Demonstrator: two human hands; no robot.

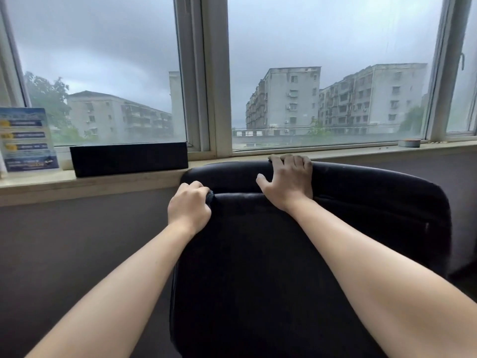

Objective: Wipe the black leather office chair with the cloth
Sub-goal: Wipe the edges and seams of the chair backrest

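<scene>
The black leather office chair [348, 215] stands in front of me with its backrest toward the window. My right hand [286, 182] grips the top edge of the backrest, fingers curled over the rim. My left hand [189, 208] is curled round a dark cloth [210, 197] and holds it against the upper left edge of the backrest. Only a small dark corner of the cloth shows past the fingers.
A windowsill [77, 180] runs behind the chair below wide windows. On it sit a long black box [129, 158], a blue printed sign [27, 139] at the far left, and a small round container [409, 142] at the right. A dark wall lies below the sill.
</scene>
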